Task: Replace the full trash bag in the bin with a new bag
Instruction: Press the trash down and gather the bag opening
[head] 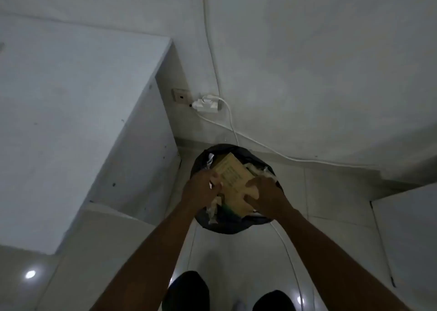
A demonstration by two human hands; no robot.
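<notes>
A round bin lined with a black trash bag (227, 225) stands on the floor by the wall, filled to the rim. A brown printed cardboard piece (233, 172) lies on top, with crumpled white paper (262, 171) around it. My right hand (266, 193) lies with spread fingers flat on the cardboard's near right part. My left hand (201, 187) is over the bin's left side, fingertips at the cardboard's left edge, with a small white scrap showing by its fingers. Blur hides whether it grips anything.
A white cabinet (78, 121) stands close on the left of the bin. A wall socket with a white plug (205, 103) sits just behind, and its white cable (287, 249) trails down along the floor past the bin's right side. My dark shoes (189, 291) are below.
</notes>
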